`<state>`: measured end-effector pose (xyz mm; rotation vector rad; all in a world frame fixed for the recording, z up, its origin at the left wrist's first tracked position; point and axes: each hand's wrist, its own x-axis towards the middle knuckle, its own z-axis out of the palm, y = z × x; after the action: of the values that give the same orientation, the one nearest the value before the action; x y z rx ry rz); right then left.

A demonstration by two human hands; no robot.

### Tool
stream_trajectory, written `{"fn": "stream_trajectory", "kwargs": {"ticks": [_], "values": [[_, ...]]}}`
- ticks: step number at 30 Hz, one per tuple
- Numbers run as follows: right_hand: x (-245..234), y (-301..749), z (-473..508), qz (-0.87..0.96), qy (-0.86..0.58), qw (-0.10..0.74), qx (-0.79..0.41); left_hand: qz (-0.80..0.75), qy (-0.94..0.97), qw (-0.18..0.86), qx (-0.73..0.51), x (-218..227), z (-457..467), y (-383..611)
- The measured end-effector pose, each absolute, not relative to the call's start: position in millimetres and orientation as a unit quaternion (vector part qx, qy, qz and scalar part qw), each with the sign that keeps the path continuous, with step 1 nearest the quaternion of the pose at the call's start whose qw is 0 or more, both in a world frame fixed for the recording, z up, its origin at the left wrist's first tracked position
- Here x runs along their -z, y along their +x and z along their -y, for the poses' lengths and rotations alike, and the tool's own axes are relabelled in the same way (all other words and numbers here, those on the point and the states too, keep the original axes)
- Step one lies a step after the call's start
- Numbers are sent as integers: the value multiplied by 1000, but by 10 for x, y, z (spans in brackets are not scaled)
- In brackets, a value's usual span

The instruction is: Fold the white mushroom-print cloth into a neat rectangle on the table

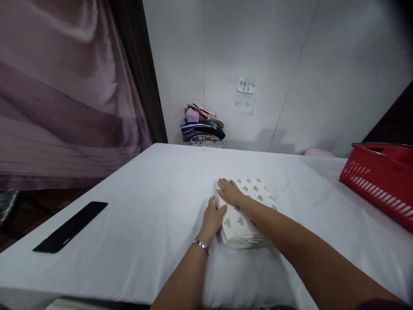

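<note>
A folded white cloth (240, 221) with a grey mushroom-like print lies as a thick rectangle near the middle of the white-covered table (135, 241). My right hand (229, 192) rests on its far left corner, palm down with the fingers stretched out. At the cloth's left edge is my left hand (213, 215), fingers apart, its thumb touching the edge. A metal bracelet (201, 246) circles my left wrist. My right forearm crosses over the cloth and hides part of it.
A red plastic basket (377, 185) stands on the right. A flat black object (71, 227) lies at the left. Beyond the far edge is a stack of folded cloths (203, 125) against the wall. Paper notes (245, 86) hang there. A pinkish curtain (64, 94) drapes at left.
</note>
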<state>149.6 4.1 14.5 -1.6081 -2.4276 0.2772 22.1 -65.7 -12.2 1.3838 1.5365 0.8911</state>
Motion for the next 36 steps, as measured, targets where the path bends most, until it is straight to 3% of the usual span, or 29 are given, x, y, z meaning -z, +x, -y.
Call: {"fn": "stream_trajectory", "kwargs": {"ticks": [8, 16, 22, 29, 36], "values": [[-233, 1742, 10, 817, -549, 118, -130, -618, 576, 424, -327, 52, 666, 211], [-132, 2595, 225, 756, -643, 103, -64, -613, 563, 438, -340, 127, 617, 201], [-184, 2794, 240, 695, -652, 236, -188, -608, 562, 446, -339, 191, 586, 192], [-239, 3103, 920, 457, -698, 412, -366, -611, 563, 436, -345, 223, 568, 189], [-211, 3130, 1415, 322, -698, 415, -487, -614, 553, 444, -345, 184, 574, 195]]}}
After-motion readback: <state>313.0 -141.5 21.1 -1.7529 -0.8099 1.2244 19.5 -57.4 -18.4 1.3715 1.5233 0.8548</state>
